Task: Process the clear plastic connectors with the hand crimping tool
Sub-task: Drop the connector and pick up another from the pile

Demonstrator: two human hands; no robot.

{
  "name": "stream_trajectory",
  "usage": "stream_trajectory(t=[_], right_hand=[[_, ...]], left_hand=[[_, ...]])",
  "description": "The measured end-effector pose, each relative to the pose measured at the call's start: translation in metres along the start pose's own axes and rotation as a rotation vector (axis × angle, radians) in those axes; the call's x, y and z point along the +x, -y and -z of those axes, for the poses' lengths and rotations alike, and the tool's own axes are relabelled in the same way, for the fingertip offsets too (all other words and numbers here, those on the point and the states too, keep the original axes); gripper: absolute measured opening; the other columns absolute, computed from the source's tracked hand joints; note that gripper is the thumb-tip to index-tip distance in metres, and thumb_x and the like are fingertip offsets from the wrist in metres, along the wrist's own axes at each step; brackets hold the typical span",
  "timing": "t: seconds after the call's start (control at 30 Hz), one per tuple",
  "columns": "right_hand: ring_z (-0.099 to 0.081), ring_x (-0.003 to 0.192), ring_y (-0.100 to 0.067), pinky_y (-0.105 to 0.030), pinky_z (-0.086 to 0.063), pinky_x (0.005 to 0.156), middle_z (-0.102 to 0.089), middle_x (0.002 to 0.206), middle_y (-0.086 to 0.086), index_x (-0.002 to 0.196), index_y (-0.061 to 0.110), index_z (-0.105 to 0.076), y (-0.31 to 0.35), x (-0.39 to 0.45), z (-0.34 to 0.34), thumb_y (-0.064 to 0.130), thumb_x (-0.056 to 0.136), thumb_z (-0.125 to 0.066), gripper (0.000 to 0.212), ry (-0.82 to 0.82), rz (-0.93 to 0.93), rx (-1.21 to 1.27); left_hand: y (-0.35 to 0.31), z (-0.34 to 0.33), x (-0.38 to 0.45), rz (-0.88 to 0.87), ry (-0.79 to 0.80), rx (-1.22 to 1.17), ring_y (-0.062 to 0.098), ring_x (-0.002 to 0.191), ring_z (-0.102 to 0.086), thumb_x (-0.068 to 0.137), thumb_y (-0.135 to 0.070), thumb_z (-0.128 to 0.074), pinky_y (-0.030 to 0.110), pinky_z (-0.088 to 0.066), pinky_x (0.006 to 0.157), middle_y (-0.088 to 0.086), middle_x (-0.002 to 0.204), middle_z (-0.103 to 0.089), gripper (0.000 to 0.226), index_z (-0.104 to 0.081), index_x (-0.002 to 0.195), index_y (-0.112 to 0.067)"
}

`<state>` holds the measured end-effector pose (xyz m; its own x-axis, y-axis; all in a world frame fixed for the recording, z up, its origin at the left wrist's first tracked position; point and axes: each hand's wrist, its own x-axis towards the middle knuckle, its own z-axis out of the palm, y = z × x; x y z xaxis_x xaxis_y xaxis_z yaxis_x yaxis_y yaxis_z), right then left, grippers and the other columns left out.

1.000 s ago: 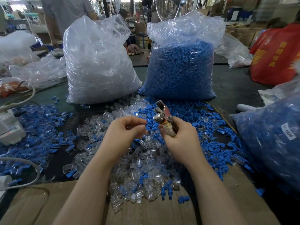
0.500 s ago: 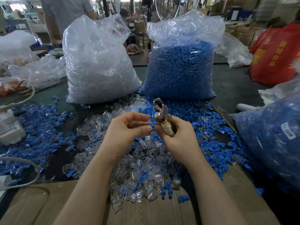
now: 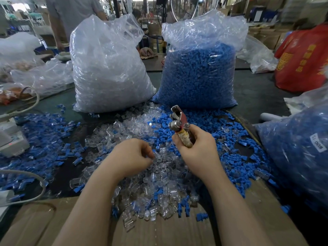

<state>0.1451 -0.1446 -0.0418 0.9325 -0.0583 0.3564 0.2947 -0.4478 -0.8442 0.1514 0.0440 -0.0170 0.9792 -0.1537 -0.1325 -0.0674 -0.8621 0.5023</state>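
We've got two full bags far: clear parts bag (image 3: 106,68) left, blue parts bag (image 3: 197,71) right. Mixed loose pile of clear connectors (image 3: 150,178) centre-near. Right hand (image 3: 198,150) clamps the crimping tool (image 3: 179,121), head up. Left hand (image 3: 131,157) dips into the pile, fingers curled; can't tell if we've pinched one. Risks: grabbing a blue piece, or a slippery connector dropping.

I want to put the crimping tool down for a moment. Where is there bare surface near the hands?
The cardboard sheet along the near edge, between the forearms, is mostly bare. A dark strip of table left of the clear bag is also bare. The space around both hands is crowded with loose clear connectors and blue caps.
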Motion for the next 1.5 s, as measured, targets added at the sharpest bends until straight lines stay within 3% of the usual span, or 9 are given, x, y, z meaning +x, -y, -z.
stream_trajectory(t=[0.2, 0.4, 0.53, 0.7, 0.8, 0.9, 1.1, 1.33, 1.5], right_hand=[[-0.053, 0.059, -0.01, -0.046, -0.051, 0.062, -0.061, 0.067, 0.01, 0.086, 0.024, -0.064, 0.0, 0.001, -0.002, 0.032, 0.088, -0.069, 0.01, 0.003, -0.001, -0.021], [-0.053, 0.06, -0.01, -0.045, -0.051, 0.063, -0.062, 0.073, 0.013, 0.083, 0.025, -0.062, -0.001, 0.0, -0.001, 0.033, 0.088, -0.069, 0.011, 0.0, -0.001, -0.021], [-0.058, 0.064, -0.014, -0.047, -0.052, 0.066, -0.062, 0.069, 0.008, 0.084, 0.023, -0.063, 0.002, 0.0, 0.0, 0.031, 0.088, -0.069, 0.011, -0.012, 0.005, -0.002], [-0.056, 0.063, -0.008, -0.042, -0.052, 0.064, -0.061, 0.068, 0.013, 0.084, 0.024, -0.064, 0.002, 0.001, 0.001, 0.03, 0.088, -0.07, 0.01, -0.016, -0.017, 0.036], [-0.058, 0.065, -0.004, -0.026, -0.048, 0.061, -0.064, 0.073, 0.022, 0.081, 0.033, -0.061, 0.001, 0.001, 0.002, 0.03, 0.089, -0.07, 0.012, -0.021, -0.022, 0.063], [-0.058, 0.065, -0.002, -0.014, -0.043, 0.056, -0.064, 0.073, 0.021, 0.079, 0.035, -0.06, 0.003, 0.001, 0.003, 0.029, 0.089, -0.069, 0.015, -0.032, -0.008, 0.088], [-0.05, 0.055, -0.001, -0.019, -0.041, 0.052, -0.059, 0.063, 0.017, 0.077, 0.026, -0.061, 0.004, 0.001, 0.003, 0.03, 0.09, -0.07, 0.016, -0.005, -0.026, 0.166], [-0.052, 0.056, -0.001, -0.017, -0.041, 0.05, -0.062, 0.065, 0.017, 0.076, 0.032, -0.061, 0.004, 0.001, 0.003, 0.03, 0.088, -0.072, 0.016, 0.078, -0.03, 0.155], [-0.06, 0.067, -0.012, -0.043, -0.053, 0.064, -0.065, 0.072, 0.009, 0.091, 0.024, -0.067, 0.005, 0.0, 0.002, 0.035, 0.087, -0.072, 0.013, 0.065, -0.035, 0.077]], left_hand=[[-0.006, -0.002, 0.001, -0.033, 0.054, 0.137, 0.001, 0.081, -0.064, 0.081, -0.027, -0.072, 0.025, -0.055, 0.082, -0.018, 0.086, -0.068, 0.015, -0.073, 0.095, -0.033], [-0.002, -0.009, 0.003, -0.025, -0.007, 0.057, 0.0, 0.075, -0.062, 0.08, -0.019, -0.076, 0.016, -0.05, 0.065, -0.014, 0.081, -0.066, 0.015, -0.066, 0.083, -0.03], [-0.003, -0.009, 0.003, -0.008, -0.128, -0.259, 0.005, 0.065, -0.065, 0.08, -0.012, -0.077, 0.015, -0.051, 0.055, -0.006, 0.078, -0.069, 0.018, -0.064, 0.082, -0.024], [-0.014, -0.006, 0.0, -0.054, -0.148, -0.733, 0.014, 0.073, -0.07, 0.078, -0.003, -0.078, 0.029, -0.059, 0.074, -0.002, 0.078, -0.073, 0.023, -0.068, 0.091, -0.019], [-0.018, -0.004, -0.003, -0.107, -0.133, -0.841, 0.019, 0.081, -0.073, 0.081, -0.003, -0.076, 0.029, -0.059, 0.077, 0.002, 0.084, -0.075, 0.027, -0.071, 0.099, -0.023], [-0.021, -0.003, -0.005, -0.128, -0.139, -0.851, 0.013, 0.079, -0.073, 0.081, -0.006, -0.076, 0.019, -0.055, 0.069, 0.002, 0.085, -0.077, 0.022, -0.075, 0.095, -0.023], [-0.028, -0.005, -0.005, -0.101, -0.284, -0.839, 0.011, 0.071, -0.072, 0.069, -0.009, -0.086, 0.016, -0.055, 0.062, 0.002, 0.079, -0.076, 0.021, -0.073, 0.084, -0.015], [-0.03, -0.011, -0.002, -0.119, -0.393, -0.667, 0.006, 0.067, -0.071, 0.065, -0.012, -0.089, 0.015, -0.054, 0.058, -0.007, 0.072, -0.074, 0.024, -0.072, 0.078, -0.021], [-0.028, -0.013, -0.002, -0.153, -0.421, -0.557, 0.0, 0.067, -0.069, 0.068, -0.016, -0.089, 0.013, -0.053, 0.06, -0.015, 0.072, -0.073, 0.022, -0.072, 0.077, -0.028]])
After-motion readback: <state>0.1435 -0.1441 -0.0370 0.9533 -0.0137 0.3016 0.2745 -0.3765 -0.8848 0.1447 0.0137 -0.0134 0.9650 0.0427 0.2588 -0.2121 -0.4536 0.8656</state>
